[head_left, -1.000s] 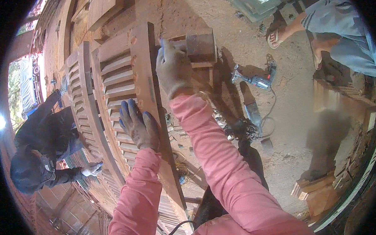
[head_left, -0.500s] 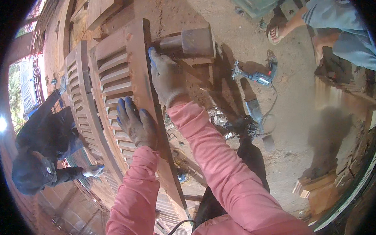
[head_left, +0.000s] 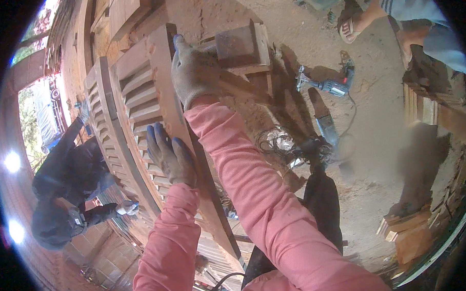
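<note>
A louvered wooden shutter [head_left: 168, 81] slants across the middle, with slats set in a thick frame. My left hand [head_left: 173, 161], in a grey glove with blue fingertips, lies flat over its slats and side rail, fingers spread. Further up, my right hand [head_left: 197, 75], gloved alike, wraps the outer edge of the same rail. One blue fingertip shows near the rail's far end; its other fingers are hidden. A second louvered shutter [head_left: 105, 105] stands alongside on the left, and a person [head_left: 70, 181] in dark clothes has gloved hands by it.
A wooden block [head_left: 236, 45] on a stand is just right of my right hand. A corded power tool [head_left: 332, 86] lies on the dirt floor, with tangled cable and foil-like scrap [head_left: 282, 139] nearer. Wood pieces [head_left: 407, 231] are at the right. Another person's sandaled foot [head_left: 348, 30] is at upper right.
My right hand has moved slightly left and farther up along the shutter's rail. My left hand stays on the slats. The view has shifted a little.
</note>
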`<state>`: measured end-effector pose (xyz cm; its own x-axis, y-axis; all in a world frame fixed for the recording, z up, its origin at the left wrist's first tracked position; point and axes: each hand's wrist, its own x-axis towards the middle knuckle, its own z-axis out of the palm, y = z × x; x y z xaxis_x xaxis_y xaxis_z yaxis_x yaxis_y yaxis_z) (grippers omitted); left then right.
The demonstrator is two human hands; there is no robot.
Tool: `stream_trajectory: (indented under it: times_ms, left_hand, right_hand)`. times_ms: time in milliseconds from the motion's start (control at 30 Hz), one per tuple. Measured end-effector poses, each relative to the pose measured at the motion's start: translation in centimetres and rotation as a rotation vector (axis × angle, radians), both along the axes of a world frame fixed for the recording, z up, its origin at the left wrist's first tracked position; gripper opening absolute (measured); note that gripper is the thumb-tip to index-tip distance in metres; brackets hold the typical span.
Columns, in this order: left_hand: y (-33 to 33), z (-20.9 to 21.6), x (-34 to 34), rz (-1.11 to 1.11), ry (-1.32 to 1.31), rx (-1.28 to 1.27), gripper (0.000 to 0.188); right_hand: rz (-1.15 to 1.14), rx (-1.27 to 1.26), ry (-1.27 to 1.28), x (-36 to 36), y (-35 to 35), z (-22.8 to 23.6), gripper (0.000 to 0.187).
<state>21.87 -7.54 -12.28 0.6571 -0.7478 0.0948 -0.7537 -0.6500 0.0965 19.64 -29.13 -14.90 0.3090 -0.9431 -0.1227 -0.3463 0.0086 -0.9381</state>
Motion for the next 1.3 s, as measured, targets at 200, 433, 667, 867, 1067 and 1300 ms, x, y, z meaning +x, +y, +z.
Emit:
stream_trajectory:
  times_ms: [200, 433, 667, 867, 1067, 1300]
  left_hand:
    - [0.5, -0.4, 0.2, 0.022, 0.027, -0.035, 0.063]
    - [0.1, -0.1, 0.2, -0.009, 0.033, -0.038, 0.065]
    - [0.3, -0.5, 0.3, 0.004, 0.011, -0.022, 0.063]
    - [0.6, -0.6, 0.2, -0.003, 0.020, -0.063, 0.063]
    - [0.6, -0.5, 0.3, -0.034, 0.001, -0.039, 0.065]
    - [0.4, -0.4, 0.4, -0.031, -0.014, -0.008, 0.065]
  right_hand:
    - [-0.094, -0.096, -0.231, -1.6, 3.5, -1.8, 0.042]
    - [-0.242, -0.092, -0.079, -0.5, 1.4, -0.7, 0.030]
    - [0.000, 0.146, -0.140, -1.6, 4.2, -0.8, 0.034]
    - [-0.180, 0.020, -0.242, -1.9, 3.4, -1.4, 0.032]
    - [-0.188, 0.052, -0.114, 0.1, 0.5, -0.4, 0.030]
    - [-0.029, -0.022, -0.182, -1.9, 3.0, -0.6, 0.038]
